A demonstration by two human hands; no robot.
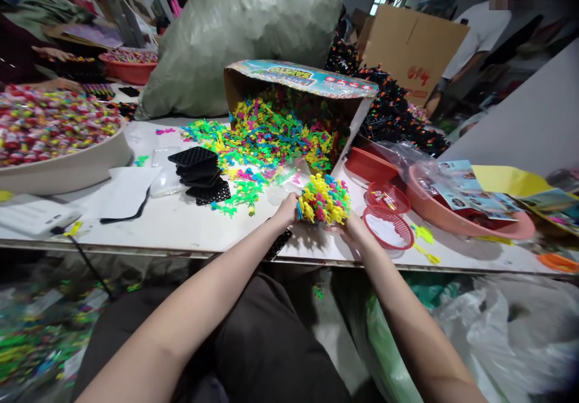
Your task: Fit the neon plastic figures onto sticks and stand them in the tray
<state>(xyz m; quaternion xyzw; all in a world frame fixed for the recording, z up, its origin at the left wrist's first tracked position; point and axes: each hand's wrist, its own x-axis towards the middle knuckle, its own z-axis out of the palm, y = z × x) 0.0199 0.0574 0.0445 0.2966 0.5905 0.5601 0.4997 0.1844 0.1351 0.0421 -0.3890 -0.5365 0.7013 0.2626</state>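
A dense bunch of small plastic toy figures (323, 201) in yellow, blue, pink and green is held up between my two hands, just above the table's front edge. My left hand (286, 211) grips its left side, and my right hand (355, 229) supports it from the right and below. The figures hide most of my fingers. A black grid tray (278, 245) lies partly under my left wrist. Beyond my hands, loose figures (275, 134) spill from a tipped cardboard box (298, 78) onto the white table (190, 222).
Stacked black grid trays (194, 165) and white paper (122, 192) lie left. Right stand red baskets (389, 228) and a pink basin (470, 222) with printed cards. A big filled sack (253, 23) and a heap of black pieces (393, 107) rise behind. Other people's hands (54, 53) show at far left.
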